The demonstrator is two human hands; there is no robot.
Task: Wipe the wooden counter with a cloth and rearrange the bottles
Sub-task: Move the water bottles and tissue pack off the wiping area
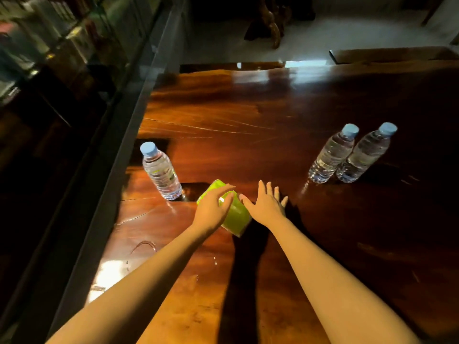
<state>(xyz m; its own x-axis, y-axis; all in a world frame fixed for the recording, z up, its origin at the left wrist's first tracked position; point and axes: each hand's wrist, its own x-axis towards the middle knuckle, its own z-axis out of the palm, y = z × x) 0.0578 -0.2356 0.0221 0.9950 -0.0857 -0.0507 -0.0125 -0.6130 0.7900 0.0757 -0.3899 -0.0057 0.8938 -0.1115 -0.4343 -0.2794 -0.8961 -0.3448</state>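
A folded bright green cloth [237,217] is at the near middle of the glossy wooden counter [248,115]. My left hand [211,209] curls over the cloth's left side and grips it. My right hand [265,204] is just right of the cloth, palm down with fingers spread, its thumb almost at the cloth's edge. One clear water bottle with a light blue cap [161,172] stands to the left of the cloth. Two more such bottles [331,155] [365,155] stand side by side, touching, at the right.
A glass panel with a dark frame [139,95] runs along the counter's left edge, with shelves of goods behind it. Wet rings and drops [144,247] mark the near left of the counter. The far edge [248,64] drops to a pale floor.
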